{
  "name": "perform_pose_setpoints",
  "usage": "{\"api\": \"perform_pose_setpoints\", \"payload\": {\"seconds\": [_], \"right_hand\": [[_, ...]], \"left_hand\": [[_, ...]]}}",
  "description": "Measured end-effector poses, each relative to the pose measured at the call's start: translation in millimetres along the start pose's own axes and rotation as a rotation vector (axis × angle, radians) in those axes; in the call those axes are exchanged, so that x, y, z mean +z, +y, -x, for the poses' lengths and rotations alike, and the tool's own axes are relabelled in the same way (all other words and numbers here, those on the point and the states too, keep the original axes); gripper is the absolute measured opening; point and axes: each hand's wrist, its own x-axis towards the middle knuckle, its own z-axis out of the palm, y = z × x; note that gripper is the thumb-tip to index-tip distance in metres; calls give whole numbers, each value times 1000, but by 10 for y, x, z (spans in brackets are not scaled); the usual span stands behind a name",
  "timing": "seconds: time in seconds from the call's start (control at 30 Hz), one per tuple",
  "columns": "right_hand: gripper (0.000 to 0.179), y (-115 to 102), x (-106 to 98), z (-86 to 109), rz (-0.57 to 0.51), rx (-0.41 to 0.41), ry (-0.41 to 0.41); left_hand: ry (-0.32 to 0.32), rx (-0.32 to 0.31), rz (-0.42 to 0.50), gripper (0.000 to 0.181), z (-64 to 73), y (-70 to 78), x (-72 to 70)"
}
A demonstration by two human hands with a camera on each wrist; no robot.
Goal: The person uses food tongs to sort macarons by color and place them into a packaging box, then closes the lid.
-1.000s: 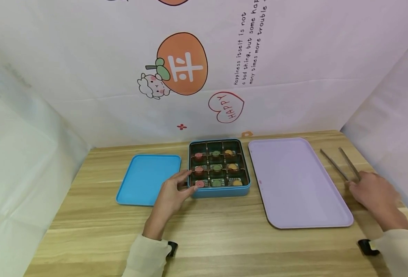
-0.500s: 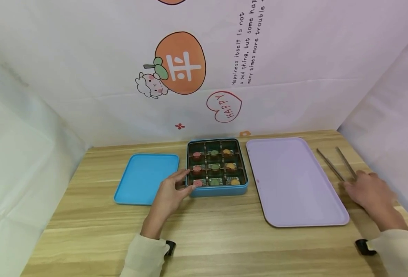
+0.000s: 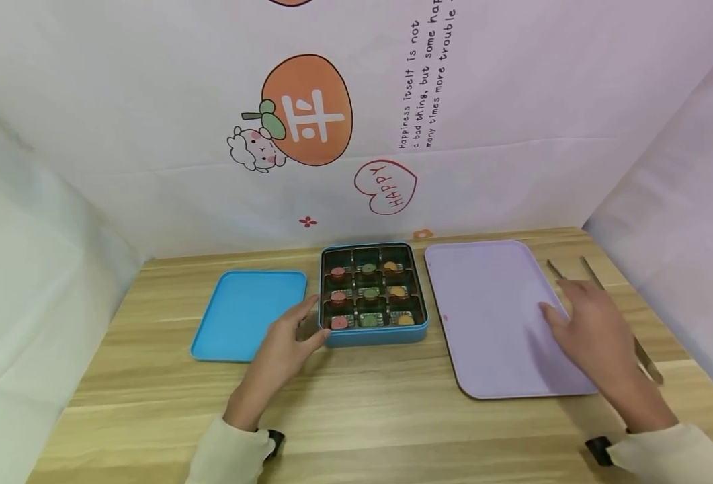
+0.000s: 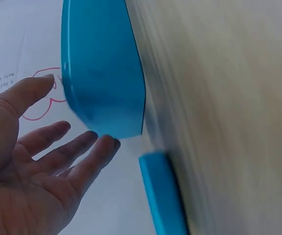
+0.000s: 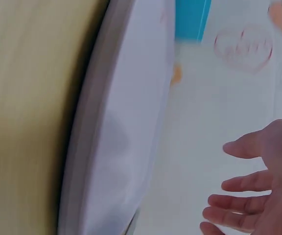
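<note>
A blue tin box (image 3: 375, 335) stands mid-table with a dark divided insert. Its compartments hold small round candies or cookies, a pink one (image 3: 339, 323), a green one (image 3: 371, 320) and a yellow one (image 3: 405, 320) in the front row. At the box's left front corner my left hand (image 3: 279, 349) spreads its thumb and fingers, holding nothing; the left wrist view has its fingertips close beside the tin wall (image 4: 104, 73). Over the right edge of the lilac tray (image 3: 489, 316) hovers my right hand (image 3: 595, 333), fingers loosely extended. Behind it, metal tongs (image 3: 649, 363) lie on the table, partly hidden.
A blue lid (image 3: 253, 312) lies left of the box, near my left forearm. White printed cloth (image 3: 483, 168) hangs behind the wooden table (image 3: 380, 430) and along both sides. The tray sits close to the right of the box.
My right hand has left the tongs, which stay on the table, and moved left over the tray's edge. My left hand remains by the box corner. The head view has shifted slightly.
</note>
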Motion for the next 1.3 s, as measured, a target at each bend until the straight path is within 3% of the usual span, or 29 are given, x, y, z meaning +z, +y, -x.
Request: {"api": "perform_pose_setpoints", "payload": {"seconds": [0.2, 0.4, 0.6, 0.83, 0.97, 1.1, 1.3], "right_hand": [[51, -673, 131, 88, -93, -177, 96], [53, -1291, 267, 176, -215, -322, 78], [54, -1854, 386, 256, -256, -411, -39], [52, -2412, 541, 306, -309, -428, -246], [50, -2635, 621, 299, -336, -435, -363], [46, -2791, 717, 278, -312, -457, -431], [47, -2979, 906, 229, -248, -469, -526]], "left_hand": [[-12, 73, -102, 68, 166, -82, -243], [21, 128, -220, 66, 370, -230, -509], [76, 116, -294, 67, 509, -424, -719], [105, 130, -347, 68, 585, -759, -916], [132, 130, -362, 68, 630, -974, -1023], [156, 143, -374, 67, 652, -1155, -1100], [141, 107, -398, 68, 635, -1306, -1188]]}}
